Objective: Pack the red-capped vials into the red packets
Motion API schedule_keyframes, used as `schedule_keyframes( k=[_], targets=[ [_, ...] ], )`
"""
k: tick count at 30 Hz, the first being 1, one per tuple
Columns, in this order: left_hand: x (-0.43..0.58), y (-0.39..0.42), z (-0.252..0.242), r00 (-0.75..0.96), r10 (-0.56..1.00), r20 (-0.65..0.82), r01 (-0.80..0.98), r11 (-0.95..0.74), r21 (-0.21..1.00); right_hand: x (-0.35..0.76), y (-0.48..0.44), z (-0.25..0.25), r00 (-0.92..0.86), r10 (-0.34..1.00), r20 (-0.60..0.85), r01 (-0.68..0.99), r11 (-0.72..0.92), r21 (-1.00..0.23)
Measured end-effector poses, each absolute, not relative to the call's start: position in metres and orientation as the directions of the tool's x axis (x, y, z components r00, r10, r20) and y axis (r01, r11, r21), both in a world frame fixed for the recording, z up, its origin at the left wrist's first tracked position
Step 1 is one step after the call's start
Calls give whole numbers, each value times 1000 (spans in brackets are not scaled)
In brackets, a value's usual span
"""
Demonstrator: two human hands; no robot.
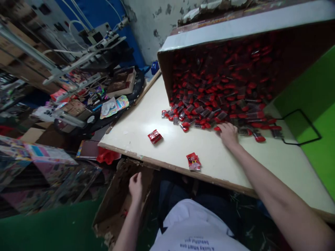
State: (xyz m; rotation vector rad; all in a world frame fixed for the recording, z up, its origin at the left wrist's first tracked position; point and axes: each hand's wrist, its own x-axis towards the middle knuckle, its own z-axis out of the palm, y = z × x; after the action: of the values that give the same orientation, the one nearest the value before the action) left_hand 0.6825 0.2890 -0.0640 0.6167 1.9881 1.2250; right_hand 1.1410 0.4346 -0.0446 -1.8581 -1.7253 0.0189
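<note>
Red-capped packets mostly remain in the tipped carton, some lying out; right hand open on the tabletop, left hand grip unclear.

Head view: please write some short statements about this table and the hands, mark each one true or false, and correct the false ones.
1. The right hand rests at the edge of the spilled red-capped packets. True.
2. The left hand lies on the table. False: it is below the table edge, over a torn cardboard box.
3. Two small red packets lie apart from the pile. True.
4. The big carton stands upright. False: it is tilted, its open side toward the table.
</note>
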Motion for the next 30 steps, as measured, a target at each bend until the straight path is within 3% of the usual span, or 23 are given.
schedule_keyframes(
  k=[2, 5, 9, 13, 22, 30],
  targets=[
    [731, 307, -61, -517, 828, -217, 140, 332, 933, 1129, 414, -48, 197, 888, 417, 881, 26, -472],
    [803, 337, -56, -176, 984, -16, 437, 93, 894, 1105, 365, -50, 353, 858, 372, 740, -13, -672],
    [861, 365, -58, -26, 993, -118, 620, 109, 777, 1078, 295, -54, 495, 858, 137, 503, -154, -850],
    [871, 373, -67, -10, 980, -201, 583, 169, 795, 1068, 258, -57, 509, 860, 44, 419, -203, -885],
    [850, 373, -64, 88, 991, -101, 487, 46, 872, 1044, 271, -56, 416, 909, 29, 367, -139, -920],
    [842, 360, -40, 79, 992, -102, 265, 78, 961, 1014, 275, -39, 288, 957, -41, 61, -61, -996]
  ],
)
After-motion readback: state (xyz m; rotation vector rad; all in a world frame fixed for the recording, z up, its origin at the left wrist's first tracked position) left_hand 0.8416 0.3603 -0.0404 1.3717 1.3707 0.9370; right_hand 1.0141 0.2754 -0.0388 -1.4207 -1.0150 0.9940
